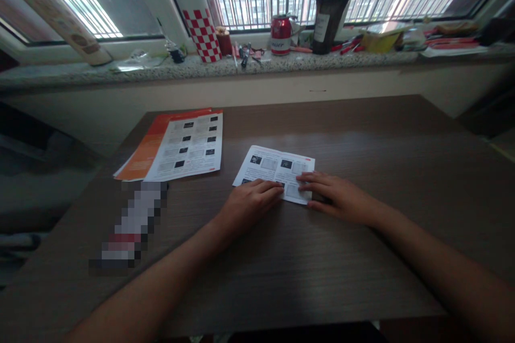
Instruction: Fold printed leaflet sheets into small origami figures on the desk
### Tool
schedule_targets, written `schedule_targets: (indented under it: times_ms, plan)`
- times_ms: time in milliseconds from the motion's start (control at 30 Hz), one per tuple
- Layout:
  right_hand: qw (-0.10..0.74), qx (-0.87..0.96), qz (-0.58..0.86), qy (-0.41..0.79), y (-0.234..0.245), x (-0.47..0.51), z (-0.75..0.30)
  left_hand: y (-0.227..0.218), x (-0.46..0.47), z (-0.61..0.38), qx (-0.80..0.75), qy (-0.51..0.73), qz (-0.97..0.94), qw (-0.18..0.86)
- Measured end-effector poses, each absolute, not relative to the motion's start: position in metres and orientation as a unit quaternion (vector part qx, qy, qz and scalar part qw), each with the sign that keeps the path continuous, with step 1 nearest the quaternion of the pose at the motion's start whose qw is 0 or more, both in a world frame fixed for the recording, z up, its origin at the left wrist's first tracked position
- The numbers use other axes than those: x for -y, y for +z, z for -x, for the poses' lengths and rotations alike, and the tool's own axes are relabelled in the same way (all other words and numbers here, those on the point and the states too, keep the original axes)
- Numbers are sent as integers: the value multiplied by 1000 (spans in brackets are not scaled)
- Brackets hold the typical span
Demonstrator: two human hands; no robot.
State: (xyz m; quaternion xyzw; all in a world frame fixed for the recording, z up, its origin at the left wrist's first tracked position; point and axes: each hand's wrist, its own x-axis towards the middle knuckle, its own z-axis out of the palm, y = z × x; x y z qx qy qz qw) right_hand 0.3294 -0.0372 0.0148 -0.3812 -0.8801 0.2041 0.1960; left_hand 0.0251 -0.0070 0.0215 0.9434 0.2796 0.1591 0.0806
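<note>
A white printed sheet (pixel 269 164) with small dark pictures and text boxes lies on the brown table, seemingly folded to about half the size of the other sheets. My left hand (pixel 253 201) rests across its near left edge, fingers stretched to the right and covering part of the print. On the sheet's right edge lies my right hand (pixel 336 195), its fingers spread and pointing left. Neither hand grips anything. The left thumb is hidden beneath the hand.
Orange and white printed sheets (pixel 189 144) lie overlapped at the back left of the table (pixel 382 139). Nearer me is a pixelated, blurred-out object (pixel 134 225). Along the stone windowsill stand a checkered white bottle (pixel 202 32), a red can (pixel 280 35) and a dark drink cup (pixel 328 21).
</note>
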Motion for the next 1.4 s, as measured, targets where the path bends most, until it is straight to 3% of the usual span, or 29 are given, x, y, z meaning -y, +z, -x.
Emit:
schedule_targets:
  times_ms: [267,500,833,1400]
  plan:
    - [183,885,369,216,15,36,-333,16,6,-23,-280,160,-945,61]
    - [234,854,406,227,12,31,-336,9,10,-22,-264,175,-943,98]
    - [241,818,473,222,20,24,-330,19,17,-22,-210,140,-961,115]
    - [216,836,491,116,10,-18,-294,28,19,-20,-206,115,-963,129]
